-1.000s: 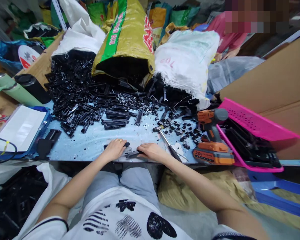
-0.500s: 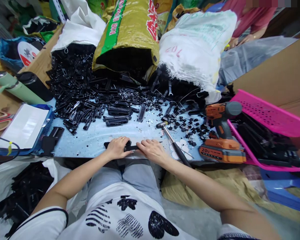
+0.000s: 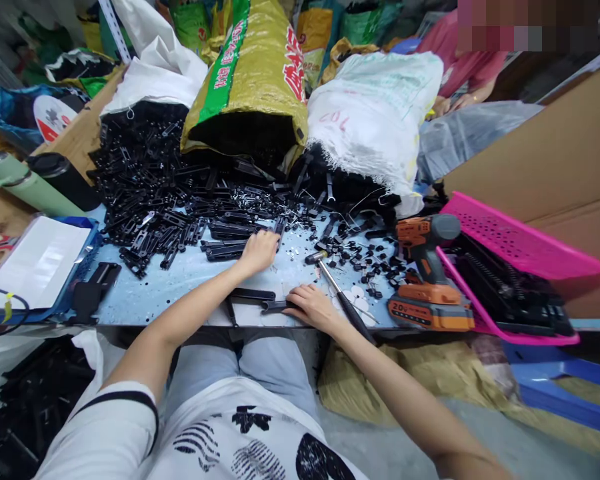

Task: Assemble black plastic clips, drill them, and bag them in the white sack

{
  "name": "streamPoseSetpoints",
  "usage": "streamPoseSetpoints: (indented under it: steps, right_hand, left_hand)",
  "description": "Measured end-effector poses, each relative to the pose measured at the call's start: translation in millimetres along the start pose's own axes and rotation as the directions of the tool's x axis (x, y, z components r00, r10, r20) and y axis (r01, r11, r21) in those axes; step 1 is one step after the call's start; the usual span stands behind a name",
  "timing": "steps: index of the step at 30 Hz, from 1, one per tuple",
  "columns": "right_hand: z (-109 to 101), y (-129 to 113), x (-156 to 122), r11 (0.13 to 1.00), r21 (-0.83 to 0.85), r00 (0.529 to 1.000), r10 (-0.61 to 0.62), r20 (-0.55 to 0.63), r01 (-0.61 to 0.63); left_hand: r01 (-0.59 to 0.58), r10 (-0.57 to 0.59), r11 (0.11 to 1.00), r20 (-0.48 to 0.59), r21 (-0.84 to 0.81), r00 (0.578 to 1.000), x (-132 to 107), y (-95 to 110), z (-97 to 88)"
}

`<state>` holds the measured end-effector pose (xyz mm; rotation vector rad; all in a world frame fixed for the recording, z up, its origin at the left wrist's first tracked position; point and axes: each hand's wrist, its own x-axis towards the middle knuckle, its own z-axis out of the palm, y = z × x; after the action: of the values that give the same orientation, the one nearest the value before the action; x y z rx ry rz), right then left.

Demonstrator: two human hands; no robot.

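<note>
My left hand [image 3: 260, 252] reaches forward over the blue tabletop, its fingers closed at the near end of a black slotted bar [image 3: 281, 227]. Beside it lie stacked long black bars [image 3: 225, 249]. Nearer the table's front edge, my right hand [image 3: 313, 305] is closed on a black fork-ended part [image 3: 276, 307], which rests low over the table. Just left of that part lies a black bar-shaped piece [image 3: 253, 294], with another thin black piece angling down from it. A hammer [image 3: 337, 283] lies to the right of my right hand.
Heaped black metal parts [image 3: 150, 180] spill from sacks at the back. On the right stand an orange cordless drill [image 3: 430, 293] and a pink basket [image 3: 525, 247] of black parts. At left are a blue tray [image 3: 93, 243] and tumblers [image 3: 63, 177]. Another person's hands [image 3: 455, 103] show behind.
My left hand has left the black part near the front edge and moved forward to the bars. My right hand stays near the front edge, holding the fork-ended part. The view has shifted slightly.
</note>
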<state>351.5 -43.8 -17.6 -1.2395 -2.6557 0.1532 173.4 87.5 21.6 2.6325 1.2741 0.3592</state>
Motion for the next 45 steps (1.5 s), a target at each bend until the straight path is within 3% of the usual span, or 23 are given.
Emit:
streamPoseSetpoints:
  steps: [4, 6, 9, 12, 15, 18, 21, 24, 26, 28, 31, 33, 36, 40, 45]
  right_hand:
    - [5, -11, -17, 0.998, 0.028, 0.998, 0.064, -0.016, -0.064]
    - [-1, -8, -17, 0.995, 0.039, 0.995, 0.093, -0.025, -0.092]
    - [-16, 22, -3, 0.972, 0.013, 0.967, 0.236, -0.098, -0.235]
    - [-28, 72, 30, 0.86, -0.113, 0.861, 0.473, -0.184, -0.497]
    - [-28, 117, 72, 0.699, -0.219, 0.732, 0.641, -0.231, -0.681]
    - [-19, 138, 107, 0.686, -0.177, 0.709, 0.68, -0.187, -0.705]
    - [-12, 141, 122, 0.696, -0.078, 0.699, 0.702, -0.141, -0.714]
    - [-12, 134, 122, 0.7, -0.028, 0.696, 0.704, -0.142, -0.714]
    - [-16, 124, 116, 0.726, -0.003, 0.719, 0.68, -0.142, -0.687]
    - [-23, 108, 108, 0.776, 0.063, 0.765, 0.629, -0.135, -0.627]
    - [-35, 73, 91, 0.829, 0.307, 0.843, 0.522, -0.126, -0.467]
    - [-43, 45, 78, 0.813, 0.445, 0.886, 0.456, -0.086, -0.375]
    - [-52, 7, 61, 0.773, 0.519, 0.922, 0.38, 0.079, -0.363]
    - [-58, -21, 51, 0.832, 0.431, 0.937, 0.293, 0.192, -0.348]
    - [-62, -36, 63, 0.964, 0.197, 0.963, 0.132, 0.236, -0.181]
  left_hand:
    - [0.012, -0.015, 0.998, 0.055, 0.054, 0.998, 84, 13, 20.5]
    - [0.019, -0.022, 0.998, 0.056, 0.054, 0.998, 104, 18, 30.2]
    - [0.032, -0.033, 0.999, 0.019, 0.041, 0.999, 107, 19, 35.7]
    - [0.036, -0.035, 0.999, -0.003, 0.031, 0.999, 87, 11, 26.9]
    - [0.002, -0.007, 0.997, -0.068, -0.071, 0.998, 42, -7, 6.8]
    - [-0.034, -0.003, 0.981, -0.192, -0.193, 0.981, -22, -32, -16.5]
    - [0.033, -0.088, 0.975, -0.245, -0.221, 0.965, -88, -53, -33.7]
    - [0.09, -0.141, 0.971, -0.229, -0.221, 0.963, -134, -64, -39.4]
    - [0.068, -0.107, 0.977, -0.189, -0.202, 0.976, -151, -64, -38.2]
    - [0.037, -0.063, 0.986, -0.152, -0.166, 0.986, -157, -60, -36.6]
    - [-0.005, 0.0, 0.998, -0.096, -0.056, 0.995, -157, -50, -39.4]
    - [-0.052, 0.053, 0.998, -0.029, 0.048, 0.998, -155, -44, -45.2]
    - [-0.095, 0.083, 0.983, 0.078, 0.159, 0.993, -154, -36, -54.5]
    - [-0.072, 0.048, 0.977, 0.123, 0.201, 0.991, -150, -26, -56.9]
    - [-0.07, 0.053, 0.983, 0.1, 0.17, 0.994, -146, -22, -46.0]
